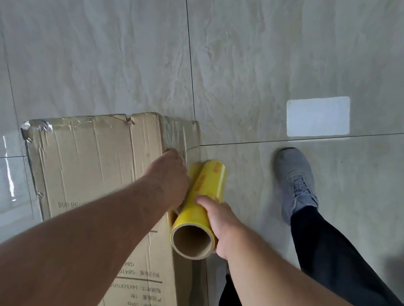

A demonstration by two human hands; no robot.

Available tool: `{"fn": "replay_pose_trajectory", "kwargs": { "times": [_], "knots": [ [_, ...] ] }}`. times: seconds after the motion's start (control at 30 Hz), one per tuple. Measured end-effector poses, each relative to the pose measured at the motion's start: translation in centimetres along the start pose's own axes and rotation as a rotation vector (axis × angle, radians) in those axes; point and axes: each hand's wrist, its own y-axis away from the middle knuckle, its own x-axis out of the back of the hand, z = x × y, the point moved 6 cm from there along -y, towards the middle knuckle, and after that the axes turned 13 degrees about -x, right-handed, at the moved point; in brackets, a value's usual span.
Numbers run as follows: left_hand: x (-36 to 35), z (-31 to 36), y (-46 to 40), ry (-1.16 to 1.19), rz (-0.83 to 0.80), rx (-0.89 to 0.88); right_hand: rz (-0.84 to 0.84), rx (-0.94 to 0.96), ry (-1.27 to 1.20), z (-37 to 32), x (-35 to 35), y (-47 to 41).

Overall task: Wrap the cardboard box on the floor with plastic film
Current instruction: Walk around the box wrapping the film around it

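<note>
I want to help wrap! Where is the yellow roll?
In the head view, the roll is in the right hand, just right of the box.

The cardboard box lies on the floor at the left. The film roll sits just beside its right edge, between the left hand, on the box's right edge, and the right hand. A shoe stands on the floor well right of the roll.
</note>
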Motion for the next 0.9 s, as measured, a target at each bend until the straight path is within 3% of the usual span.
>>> {"fn": "replay_pose_trajectory", "kwargs": {
  "times": [0.17,0.27,0.4,0.63,0.77,0.9],
  "knots": [
    [0.7,0.1,0.1,0.074,0.062,0.013,0.227,0.031,0.42,-0.3,1.6,1.6],
    [0.9,0.6,0.1,0.06,0.043,0.008,0.215,-0.021,0.621,-0.6,1.8,3.4],
    [0.6,0.7,0.0,-0.035,-0.022,0.021,0.174,-0.019,0.661,-0.5,0.6,3.1],
    [-0.6,2.5,-0.7,0.023,0.024,0.003,0.131,-0.054,0.276,1.8,1.0,-0.1],
    [-0.4,3.0,-0.8,0.08,0.017,-0.045,-0.049,-0.181,-0.129,5.4,1.6,-0.2],
    [-0.1,4.7,-0.4,0.139,-0.031,-0.082,-0.138,-0.148,-0.233,5.7,1.2,1.5]
  ]
}}
